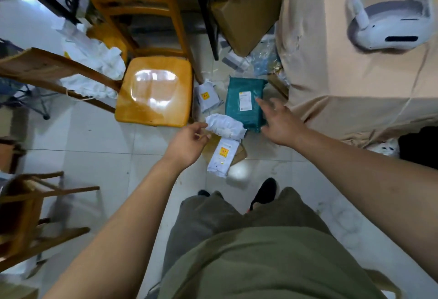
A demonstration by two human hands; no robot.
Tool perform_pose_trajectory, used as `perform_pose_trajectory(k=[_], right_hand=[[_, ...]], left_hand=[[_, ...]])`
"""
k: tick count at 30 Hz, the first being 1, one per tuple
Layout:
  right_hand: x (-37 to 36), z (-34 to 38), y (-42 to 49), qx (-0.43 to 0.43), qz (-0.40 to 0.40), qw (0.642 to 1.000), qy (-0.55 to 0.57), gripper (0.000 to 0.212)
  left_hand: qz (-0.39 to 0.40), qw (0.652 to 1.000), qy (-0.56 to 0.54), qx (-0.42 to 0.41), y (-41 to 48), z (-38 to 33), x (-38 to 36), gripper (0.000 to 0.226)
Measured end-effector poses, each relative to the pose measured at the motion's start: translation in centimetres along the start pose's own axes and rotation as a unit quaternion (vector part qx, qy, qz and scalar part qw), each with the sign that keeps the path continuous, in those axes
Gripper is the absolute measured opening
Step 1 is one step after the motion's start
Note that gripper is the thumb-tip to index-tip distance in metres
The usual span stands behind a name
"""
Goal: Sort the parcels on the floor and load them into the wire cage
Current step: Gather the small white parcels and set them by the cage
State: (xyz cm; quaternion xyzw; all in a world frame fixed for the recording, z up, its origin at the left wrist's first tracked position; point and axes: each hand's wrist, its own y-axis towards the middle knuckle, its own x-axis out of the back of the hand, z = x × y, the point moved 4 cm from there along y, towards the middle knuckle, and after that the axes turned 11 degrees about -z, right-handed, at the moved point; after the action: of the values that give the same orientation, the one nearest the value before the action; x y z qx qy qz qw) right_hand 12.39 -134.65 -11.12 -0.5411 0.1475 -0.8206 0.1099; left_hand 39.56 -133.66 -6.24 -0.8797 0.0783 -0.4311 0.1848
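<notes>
Several parcels lie on the tiled floor ahead of my feet. A teal mailer bag (245,104) with a white label lies flat. A crumpled white parcel (226,128) sits just left of it. A white bag with a yellow sticker (223,157) lies nearer me, on a brown envelope (240,155). Another white bag with a yellow sticker (207,96) lies by the chair leg. My left hand (189,143) hovers beside the crumpled white parcel, fingers loosely curled, holding nothing. My right hand (279,122) reaches over the teal bag with fingers spread. No wire cage is in view.
A yellow wooden chair (154,90) stands left of the parcels. A cloth-covered table (355,73) with a white headset (388,14) is at right. A tilted cardboard box (246,7) leans at the back. More wooden chairs (26,215) and white bags (92,66) crowd the left.
</notes>
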Motion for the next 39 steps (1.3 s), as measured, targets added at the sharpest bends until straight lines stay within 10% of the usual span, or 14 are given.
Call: perform_pose_trajectory(k=[12,24,32,36,39], right_hand=[[-8.5,0.0,12.2,-0.123,0.049,0.991,0.002,0.093],[-34.8,0.8,28.9,-0.09,0.16,0.98,-0.077,0.116],[-47.0,-0.2,32.6,-0.034,0.099,0.961,-0.257,0.142],[-47.3,-1.4,34.5,-0.056,-0.006,0.976,-0.21,0.113],[-46.1,-2.2,35.0,-0.06,0.007,0.982,-0.18,0.133]], left_hand=[[0.137,0.968,0.153,-0.143,20.0,4.9,-4.0,0.063],[0.257,0.912,0.281,-0.155,37.8,18.3,-22.2,0.092],[0.174,0.943,0.218,-0.181,39.8,25.5,-30.4,0.089],[0.101,0.944,0.214,-0.232,38.3,27.4,-30.5,0.085],[0.075,0.955,0.187,-0.218,37.5,28.1,-30.0,0.08]])
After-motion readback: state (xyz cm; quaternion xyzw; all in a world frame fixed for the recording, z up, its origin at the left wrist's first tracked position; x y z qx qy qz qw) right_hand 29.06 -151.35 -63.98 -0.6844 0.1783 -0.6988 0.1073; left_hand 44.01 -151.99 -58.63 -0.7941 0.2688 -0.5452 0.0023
